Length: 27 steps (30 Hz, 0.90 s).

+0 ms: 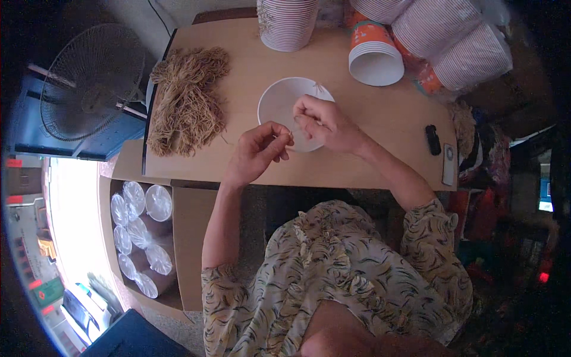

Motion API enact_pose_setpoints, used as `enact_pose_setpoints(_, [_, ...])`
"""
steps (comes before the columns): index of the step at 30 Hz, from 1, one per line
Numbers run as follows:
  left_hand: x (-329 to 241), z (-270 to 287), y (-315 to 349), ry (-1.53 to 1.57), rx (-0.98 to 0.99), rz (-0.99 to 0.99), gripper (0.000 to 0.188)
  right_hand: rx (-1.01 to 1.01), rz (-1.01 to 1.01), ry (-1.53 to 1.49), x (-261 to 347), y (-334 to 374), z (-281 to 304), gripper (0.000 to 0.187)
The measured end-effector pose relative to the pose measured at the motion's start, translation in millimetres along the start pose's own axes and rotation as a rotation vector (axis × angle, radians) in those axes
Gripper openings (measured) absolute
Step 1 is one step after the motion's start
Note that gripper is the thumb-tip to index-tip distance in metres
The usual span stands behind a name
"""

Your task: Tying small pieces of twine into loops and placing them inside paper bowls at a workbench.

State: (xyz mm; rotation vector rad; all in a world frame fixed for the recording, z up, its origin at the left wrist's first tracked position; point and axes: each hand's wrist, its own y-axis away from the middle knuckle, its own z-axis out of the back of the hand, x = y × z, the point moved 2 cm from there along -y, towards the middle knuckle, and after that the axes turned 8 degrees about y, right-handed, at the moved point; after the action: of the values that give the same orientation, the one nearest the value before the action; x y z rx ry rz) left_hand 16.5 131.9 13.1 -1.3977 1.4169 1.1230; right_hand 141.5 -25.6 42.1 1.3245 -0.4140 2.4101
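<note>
On the tan table, a white round tub (275, 98) stands in front of me, its mouth facing up. Thin pale strands (322, 88) show at its far right rim. My left hand (259, 152) is at the tub's near left edge, thumb and fingers pinched together; what they hold is too small to make out. Above the tub's right side is my right hand (333, 126), its fingers curled closed, with their contents hidden. To the left lies a thick bundle of tan twine-like strands (187, 101), loose ends spreading over the tabletop.
Behind the tub rises a stack of white tubs (288, 24). Farther right are orange-and-white paper tubs (376, 55) and wrapped stacks (443, 35). A black object (432, 140) lies near the right edge. Below left, a carton (181, 238) holds several plastic-wrapped tubs; a fan (92, 83) stands beyond.
</note>
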Motion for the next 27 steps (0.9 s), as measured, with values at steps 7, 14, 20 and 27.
enact_pose_setpoints(7, [4, -8, 0, -0.195, -0.222, -0.081, 0.010, -0.031, -0.253, -0.431, 9, 0, -3, 0.010])
enact_pose_setpoints(14, [15, -18, -2, -0.271, -0.324, -0.259, 0.008, -0.024, -0.401, -0.572, -6, -2, -5, 0.016])
enact_pose_setpoints(20, [19, -25, -3, -0.191, -0.449, -0.405, 0.014, -0.025, -0.446, -0.609, -8, -5, -9, 0.013])
enact_pose_setpoints(27, [21, -24, -4, -0.333, -0.438, -0.443, 0.014, -0.016, -0.439, -0.532, -9, -4, -6, 0.015])
